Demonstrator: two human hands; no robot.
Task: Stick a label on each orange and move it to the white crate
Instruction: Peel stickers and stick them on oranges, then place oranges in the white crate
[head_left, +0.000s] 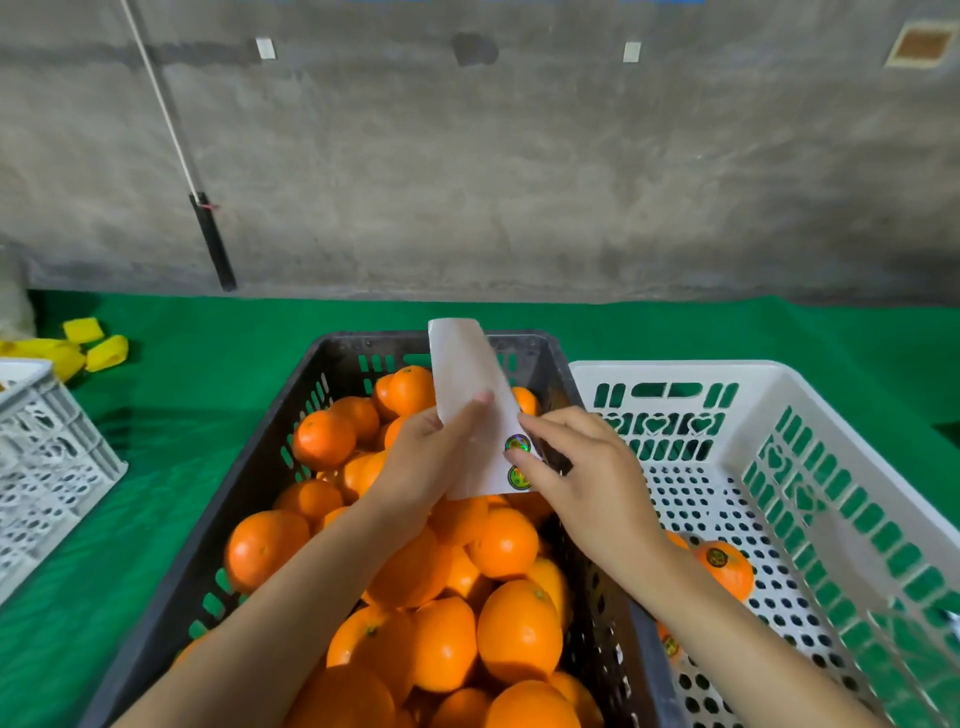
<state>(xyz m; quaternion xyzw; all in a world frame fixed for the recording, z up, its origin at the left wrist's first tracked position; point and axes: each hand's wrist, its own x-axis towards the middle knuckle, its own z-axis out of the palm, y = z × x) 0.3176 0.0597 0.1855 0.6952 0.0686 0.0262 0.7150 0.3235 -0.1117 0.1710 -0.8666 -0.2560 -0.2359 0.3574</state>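
A dark grey crate (249, 473) in the middle holds several oranges (506, 543). Above it my left hand (421, 462) grips a white label backing sheet (470, 384), thumb across its face. Two round green labels (517, 445) remain at the sheet's lower right corner. My right hand (576, 467) pinches at that corner, fingertips on the upper label. To the right stands the white crate (852, 467); a labelled orange (724, 566) lies on its perforated floor, and parts of two more show beside my right forearm.
A green cloth (208, 364) covers the table. Another white crate (47, 457) sits at the left edge, with yellow pieces (93, 343) behind it. A concrete wall rises at the back, where a black-tipped pole (213, 244) leans.
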